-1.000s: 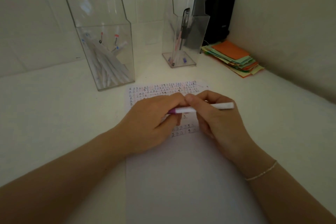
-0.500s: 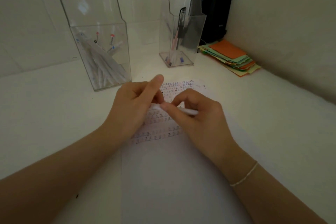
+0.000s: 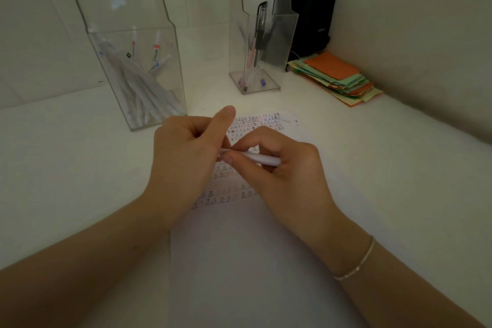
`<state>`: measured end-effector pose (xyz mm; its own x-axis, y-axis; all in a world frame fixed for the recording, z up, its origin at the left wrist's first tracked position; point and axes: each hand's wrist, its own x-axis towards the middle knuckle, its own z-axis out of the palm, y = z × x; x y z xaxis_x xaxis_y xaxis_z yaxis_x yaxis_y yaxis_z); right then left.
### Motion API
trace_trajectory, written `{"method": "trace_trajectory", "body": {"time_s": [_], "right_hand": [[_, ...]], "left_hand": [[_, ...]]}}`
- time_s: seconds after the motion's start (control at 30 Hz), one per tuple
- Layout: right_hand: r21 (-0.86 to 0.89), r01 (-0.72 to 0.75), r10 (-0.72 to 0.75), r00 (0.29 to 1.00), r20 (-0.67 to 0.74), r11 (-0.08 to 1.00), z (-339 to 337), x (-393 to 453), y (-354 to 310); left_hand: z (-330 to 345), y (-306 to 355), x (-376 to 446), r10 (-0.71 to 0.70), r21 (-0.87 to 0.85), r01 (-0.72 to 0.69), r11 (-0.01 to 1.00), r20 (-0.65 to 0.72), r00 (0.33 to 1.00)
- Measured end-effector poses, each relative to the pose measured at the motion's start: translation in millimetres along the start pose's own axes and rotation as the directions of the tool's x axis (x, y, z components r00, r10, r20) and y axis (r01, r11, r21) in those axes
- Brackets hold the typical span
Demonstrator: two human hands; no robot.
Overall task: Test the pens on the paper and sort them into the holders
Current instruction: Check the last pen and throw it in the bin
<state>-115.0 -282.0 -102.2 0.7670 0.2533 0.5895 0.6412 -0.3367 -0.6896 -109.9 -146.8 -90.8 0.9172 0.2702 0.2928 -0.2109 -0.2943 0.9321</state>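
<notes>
the right hand (image 3: 287,168) pinches a white pen (image 3: 262,159) between thumb and curled fingers, holding it nearly level just above the sheet of paper (image 3: 239,261), over the rows of small test marks near the paper's far edge. the left hand (image 3: 186,157) meets the pen's left end; its fingers are curled there with the thumb raised, but whether they grip a cap or only touch the tip is hidden. this looks like the uncapping or recapping step around a test stroke. two clear acrylic holders stand toward the far edge of the surface: the left holder (image 3: 170,34) full of white pens, the right holder (image 3: 290,32) with only a few. next the pen likely needs either a stroke on blank paper or a drop into one holder.
</notes>
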Motion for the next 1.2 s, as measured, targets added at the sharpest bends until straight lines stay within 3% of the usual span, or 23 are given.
{"method": "trace_trajectory", "body": {"time_s": [0.1,0.2,0.3,0.37,0.43,0.5,0.6,0.67,0.73,0.83,0.9,0.97,1.07,1.13,1.2], "right_hand": [[0.026,-0.05,0.05,0.998,0.026,0.998,-1,0,4],[0.108,-0.225,0.216,0.972,0.09,0.968,-7,3,5],[0.123,-0.382,0.371,0.923,0.101,0.916,-18,11,5],[0.222,-0.471,0.457,0.882,0.114,0.854,-30,15,0],[0.322,-0.512,0.487,0.859,0.162,0.796,-48,16,-12],[0.294,-0.488,0.468,0.872,0.141,0.822,-71,12,-28],[0.208,-0.375,0.391,0.919,-0.042,0.904,-115,-6,-51],[0.16,-0.328,0.36,0.899,-0.251,0.931,-149,-29,-62],[0.071,-0.336,0.328,0.817,-0.475,0.939,-182,-60,-69],[-0.034,-0.377,0.231,0.634,-0.738,0.926,-225,-117,-73],[-0.061,-0.377,0.153,0.512,-0.845,0.924,-244,-157,-74],[-0.098,-0.411,0.104,0.442,-0.891,0.906,-255,-197,-67],[-0.119,-0.582,0.177,0.427,-0.887,0.804,-259,-251,-43],[-0.194,-0.752,0.321,0.48,-0.817,0.63,-255,-283,-18],[-0.266,-0.873,0.543,0.467,-0.698,0.41,-248,-309,4]], "left_hand": [[2,-3,-2,0.015,0.068,-0.017,0.998,0.025,1.0],[3,-5,0,0.062,0.137,-0.074,0.988,0.088,0.994],[3,-8,4,0.163,0.245,-0.205,0.948,0.181,0.97],[2,-5,1,0.258,0.305,-0.313,0.9,0.206,0.944],[1,6,-3,0.348,0.312,-0.404,0.86,0.219,0.911],[4,20,-11,0.389,0.285,-0.468,0.836,0.293,0.873],[26,45,-26,0.341,0.298,-0.504,0.811,0.46,0.82],[48,59,-39,0.322,0.336,-0.542,0.77,0.53,0.785],[73,70,-56,0.346,0.326,-0.607,0.725,0.589,0.73],[113,80,-88,0.417,0.198,-0.7,0.686,0.68,0.602],[138,86,-112,0.449,0.11,-0.746,0.656,0.738,0.504],[160,92,-135,0.465,0.05,-0.777,0.627,0.777,0.425],[184,93,-158,0.486,0.006,-0.811,0.585,0.798,0.357],[194,87,-166,0.437,0.035,-0.813,0.581,0.829,0.349],[200,78,-171,0.38,0.071,-0.811,0.581,0.858,0.347]]}}
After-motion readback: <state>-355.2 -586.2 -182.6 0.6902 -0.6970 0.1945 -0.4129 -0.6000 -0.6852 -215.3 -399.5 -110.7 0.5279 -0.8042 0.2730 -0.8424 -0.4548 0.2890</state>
